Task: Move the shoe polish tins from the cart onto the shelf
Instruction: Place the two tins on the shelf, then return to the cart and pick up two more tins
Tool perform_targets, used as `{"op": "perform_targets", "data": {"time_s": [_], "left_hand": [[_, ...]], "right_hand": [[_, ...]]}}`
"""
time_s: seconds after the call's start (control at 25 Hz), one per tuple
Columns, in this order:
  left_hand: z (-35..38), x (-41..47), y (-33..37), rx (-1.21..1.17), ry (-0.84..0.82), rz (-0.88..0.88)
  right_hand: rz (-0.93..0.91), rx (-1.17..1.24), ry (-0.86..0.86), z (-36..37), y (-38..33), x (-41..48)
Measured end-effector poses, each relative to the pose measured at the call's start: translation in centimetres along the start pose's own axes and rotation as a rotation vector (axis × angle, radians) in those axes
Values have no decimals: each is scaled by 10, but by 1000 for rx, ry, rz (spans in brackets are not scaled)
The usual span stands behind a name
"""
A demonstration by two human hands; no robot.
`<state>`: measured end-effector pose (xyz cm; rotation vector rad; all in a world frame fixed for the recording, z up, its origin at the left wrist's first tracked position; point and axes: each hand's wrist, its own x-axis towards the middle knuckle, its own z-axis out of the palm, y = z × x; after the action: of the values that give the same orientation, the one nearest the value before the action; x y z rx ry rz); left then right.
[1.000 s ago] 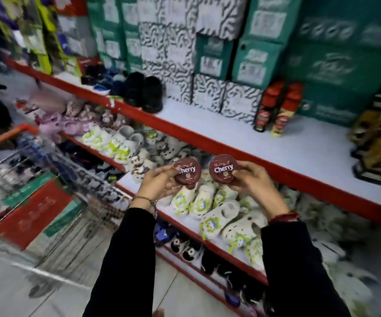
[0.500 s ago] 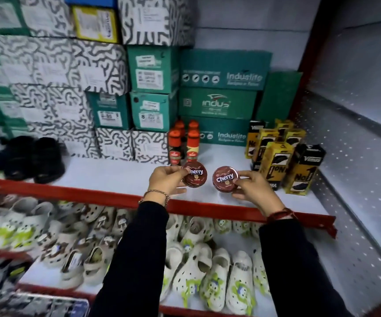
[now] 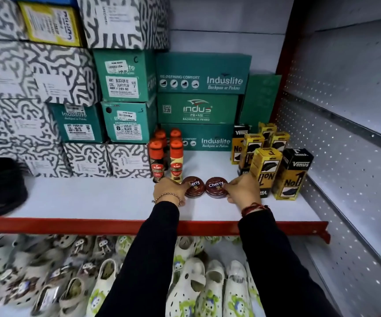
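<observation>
Straight ahead in the head view, both hands rest on a white shelf [image 3: 93, 197] with a red front edge. Left hand [image 3: 170, 188] grips the left tin [image 3: 194, 186]; right hand [image 3: 242, 189] grips the right tin [image 3: 216, 187]. Both brown "Cherry" tins sit on the shelf, just beside each other, between orange-capped Kiwi bottles [image 3: 176, 160] and yellow-black Venus boxes [image 3: 266, 170].

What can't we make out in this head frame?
- Left tin: the left hand covers the start of its lid lettering.
- Whether either tin, including the right tin under the right hand, sits flat on the shelf: fingers hide the edges.
- Cart: out of frame.
- Dark shoes: blurred, cut by the left edge.
- Box label print: mostly too small.
</observation>
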<state>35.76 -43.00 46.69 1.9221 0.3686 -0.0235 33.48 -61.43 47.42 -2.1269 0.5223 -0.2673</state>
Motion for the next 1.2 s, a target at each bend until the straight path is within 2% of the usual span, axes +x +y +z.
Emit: {"op": "perform_targets", "data": {"time_s": [0.2, 0.36, 0.64, 0.88, 1.2], "left_hand": [[-1, -5, 2, 158, 61, 65], [-8, -19, 4, 203, 177, 181], [-49, -56, 2, 508, 476, 578], [-108, -81, -37, 674, 599, 470], [-204, -136, -131, 730, 762, 158]], "right_hand": [[-103, -290, 71, -4, -7, -10], [-318, -271, 169, -3, -17, -23], [-685, -443, 95, 6, -44, -46], [-880, -376, -64, 43, -76, -93], [-1098, -289, -394, 143, -99, -193]]}}
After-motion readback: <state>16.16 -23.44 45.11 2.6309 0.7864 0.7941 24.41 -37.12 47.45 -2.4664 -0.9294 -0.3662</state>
